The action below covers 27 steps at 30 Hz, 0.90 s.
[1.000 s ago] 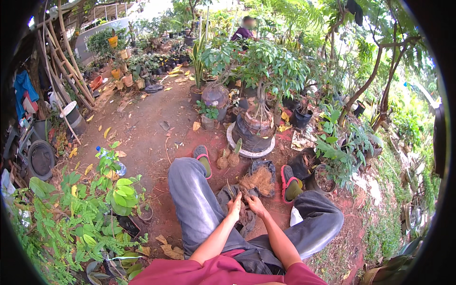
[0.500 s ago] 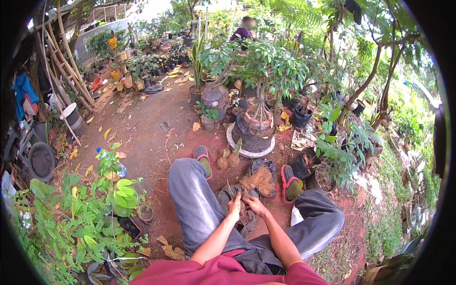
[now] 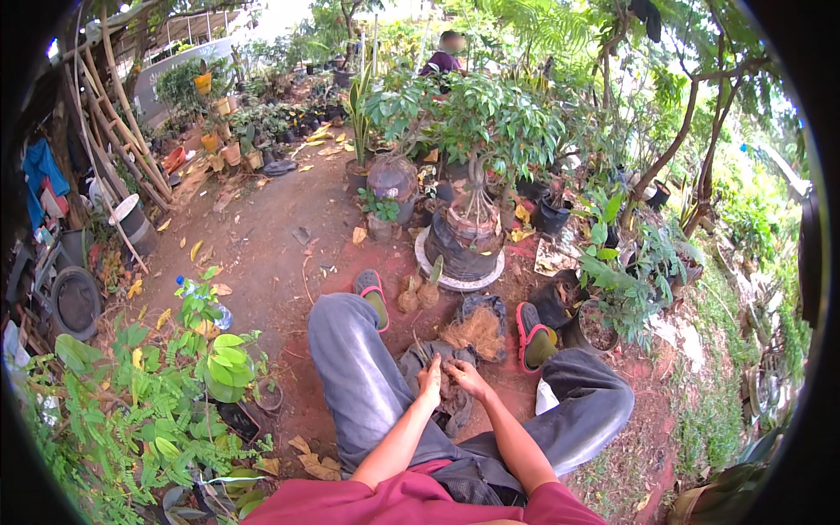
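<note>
Seated on reddish ground in a maroon shirt [image 3: 411, 503] and faded grey trousers [image 3: 359, 376], a person brings two bare hands together between spread knees. The left hand [image 3: 429, 383] and right hand [image 3: 468, 378] meet at a dark brown clump [image 3: 446, 376], fingers closed narrowly around it; how tightly cannot be told, as the hands hide much of it. A thin stem [image 3: 418, 344] slants forward and slightly left beside the left fingertips; whether it is gripped is unclear. Crumpled dark sheeting [image 3: 452, 409] lies beneath the hands. Just beyond the grip, slightly to the right and nearer the right hand, a tuft of tan fibre [image 3: 475, 328] rests on a black plastic bag [image 3: 486, 306], touched by neither hand. Farther out, two swollen-based plants [image 3: 428, 295] stand near a wrapped tree pot [image 3: 464, 249] on a pale saucer [image 3: 435, 278]. In the background, a co-worker [image 3: 444, 61] appears among the foliage.
</note>
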Motion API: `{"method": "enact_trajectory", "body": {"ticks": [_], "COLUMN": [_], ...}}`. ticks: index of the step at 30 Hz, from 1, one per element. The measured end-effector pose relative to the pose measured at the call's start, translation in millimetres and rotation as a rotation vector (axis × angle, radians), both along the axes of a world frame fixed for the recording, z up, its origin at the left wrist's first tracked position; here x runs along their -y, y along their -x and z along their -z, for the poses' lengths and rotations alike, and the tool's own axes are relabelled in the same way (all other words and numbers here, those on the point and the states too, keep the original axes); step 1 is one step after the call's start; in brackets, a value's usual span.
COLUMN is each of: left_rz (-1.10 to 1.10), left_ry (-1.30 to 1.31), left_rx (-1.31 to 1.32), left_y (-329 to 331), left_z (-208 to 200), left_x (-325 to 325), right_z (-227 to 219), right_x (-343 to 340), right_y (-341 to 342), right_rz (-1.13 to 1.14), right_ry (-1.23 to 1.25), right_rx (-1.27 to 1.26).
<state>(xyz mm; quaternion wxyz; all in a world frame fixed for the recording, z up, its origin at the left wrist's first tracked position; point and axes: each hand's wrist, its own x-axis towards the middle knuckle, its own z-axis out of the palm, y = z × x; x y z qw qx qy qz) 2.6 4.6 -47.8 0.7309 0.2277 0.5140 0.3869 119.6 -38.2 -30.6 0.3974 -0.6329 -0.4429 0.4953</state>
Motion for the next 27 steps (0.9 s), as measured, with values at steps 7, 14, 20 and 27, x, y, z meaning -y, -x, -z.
{"method": "enact_trajectory", "body": {"ticks": [7, 14, 20, 27], "left_rz": [0.000, 0.120, 0.269, 0.341], "left_ry": [0.017, -0.039, -0.041, -0.073], "left_rx": [0.069, 0.133, 0.248, 0.258], "left_y": [1.9, 1.6, 0.2, 7.0], "left_z": [-22.7, -23.4, -30.3, -33.1], "left_x": [7.7, 9.7, 16.3, 13.0], "right_z": [5.8, -10.8, -42.7, -41.2], "right_x": [1.2, 8.8, 29.4, 28.1], "right_y": [-16.1, -40.1, -50.5, -33.8], "right_rz": [-0.054, -0.199, -0.332, -0.136], "right_ry": [-0.169, -0.308, -0.412, -0.361], "right_rx": [0.209, 0.571, 0.661, 0.430]}}
